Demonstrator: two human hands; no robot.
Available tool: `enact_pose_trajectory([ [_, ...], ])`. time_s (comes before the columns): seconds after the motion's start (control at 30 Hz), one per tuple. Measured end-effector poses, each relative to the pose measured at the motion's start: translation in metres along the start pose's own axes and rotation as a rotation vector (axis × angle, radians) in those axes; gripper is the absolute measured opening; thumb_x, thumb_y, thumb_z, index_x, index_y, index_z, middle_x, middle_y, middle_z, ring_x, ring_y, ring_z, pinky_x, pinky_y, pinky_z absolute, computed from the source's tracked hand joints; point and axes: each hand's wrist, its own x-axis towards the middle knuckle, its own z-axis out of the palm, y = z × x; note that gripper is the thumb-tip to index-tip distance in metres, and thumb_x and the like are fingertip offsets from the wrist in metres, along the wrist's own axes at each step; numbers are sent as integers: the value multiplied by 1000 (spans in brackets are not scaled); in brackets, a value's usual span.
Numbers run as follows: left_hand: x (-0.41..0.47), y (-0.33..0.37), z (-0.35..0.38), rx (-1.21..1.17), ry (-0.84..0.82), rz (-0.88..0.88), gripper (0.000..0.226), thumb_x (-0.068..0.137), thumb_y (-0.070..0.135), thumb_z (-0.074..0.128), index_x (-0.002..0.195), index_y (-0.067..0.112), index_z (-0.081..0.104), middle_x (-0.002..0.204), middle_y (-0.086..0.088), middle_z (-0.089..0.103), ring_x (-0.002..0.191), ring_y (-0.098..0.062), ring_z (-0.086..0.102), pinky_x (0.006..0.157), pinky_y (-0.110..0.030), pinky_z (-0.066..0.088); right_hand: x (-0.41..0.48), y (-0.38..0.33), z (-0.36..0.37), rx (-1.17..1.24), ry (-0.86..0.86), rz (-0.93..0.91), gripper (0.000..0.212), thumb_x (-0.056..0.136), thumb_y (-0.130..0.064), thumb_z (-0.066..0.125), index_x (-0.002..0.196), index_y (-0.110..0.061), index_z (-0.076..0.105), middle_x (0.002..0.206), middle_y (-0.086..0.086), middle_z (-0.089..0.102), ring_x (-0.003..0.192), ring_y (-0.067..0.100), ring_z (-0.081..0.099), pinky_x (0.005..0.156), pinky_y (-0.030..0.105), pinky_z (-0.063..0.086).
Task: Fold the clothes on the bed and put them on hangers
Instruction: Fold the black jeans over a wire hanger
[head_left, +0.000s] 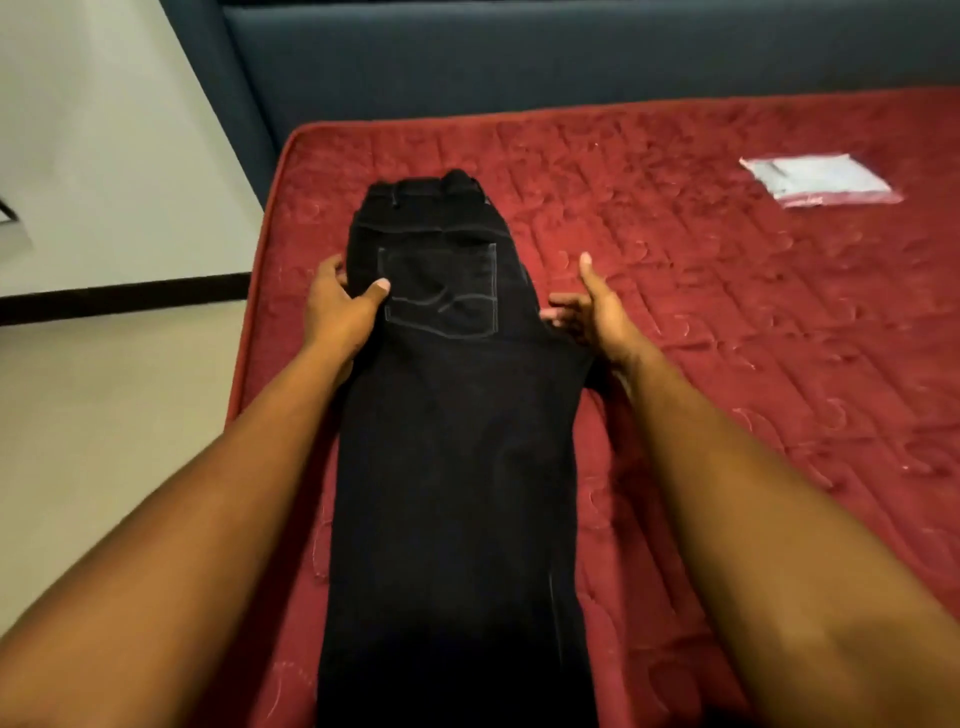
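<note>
Black jeans lie halved lengthwise at centre frame on red mattress. Left hand pinches the left edge by the pocket, thumb on top. Right hand has fingers loosely spread at the crotch edge, probably just touching. Best to align the seams flush, then fold evenly.

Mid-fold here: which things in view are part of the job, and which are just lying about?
Job: black jeans, lying on the red mattress; left hand gripping their edge; right hand at the other edge. No hanger in view.
Lying about: plastic packet; blue headboard.
</note>
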Motion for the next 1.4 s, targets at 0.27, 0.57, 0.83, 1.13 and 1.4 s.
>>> enact_pose_trajectory([
  [0.27, -171, -19, -52, -42, -123, -20, 63, 86, 16, 74, 142, 28, 47, 122, 7, 64, 107, -7, 65, 103, -32, 52, -89, 31, 17, 298, 100, -95, 66, 94, -71, 46, 127, -15, 62, 133, 4, 65, 127, 21, 61, 116, 44, 42],
  [0.57, -252, 10, -95, 227, -477, -467, 31, 94, 18, 72, 123, 10, 65, 111, -7, 73, 91, -23, 70, 75, -26, 57, -235, 102, 34, -211, 407, -141, 27, 86, -36, 81, 101, -17, 70, 80, -8, 68, 72, 7, 64, 67, 17, 49],
  [0.83, -231, 65, -109, -431, -690, -504, 24, 98, 2, 57, 118, 3, 69, 113, -13, 75, 100, -23, 74, 86, -31, 61, -324, 64, 34, -644, -490, 33, 149, 47, -67, 93, 160, -40, 0, 135, -11, 51, 123, 5, 55, 100, 23, 50],
  [1.13, -152, 89, -68, -890, -395, -554, 23, 103, 8, 49, 117, -4, 62, 102, -16, 75, 86, -27, 76, 65, -36, 62, -219, -34, 18, -997, -232, -290, 27, 82, 5, 60, 92, -16, 73, 86, 5, 73, 83, 18, 67, 76, 38, 55],
  [1.4, -22, 143, -58, -308, -441, -108, 56, 103, 58, 37, 146, 26, 51, 140, -4, 61, 125, -22, 60, 101, -43, 51, -85, -245, 52, -1043, 563, -865, 48, 73, -12, 49, 116, -12, 69, 112, 22, 68, 108, 42, 62, 91, 40, 47],
])
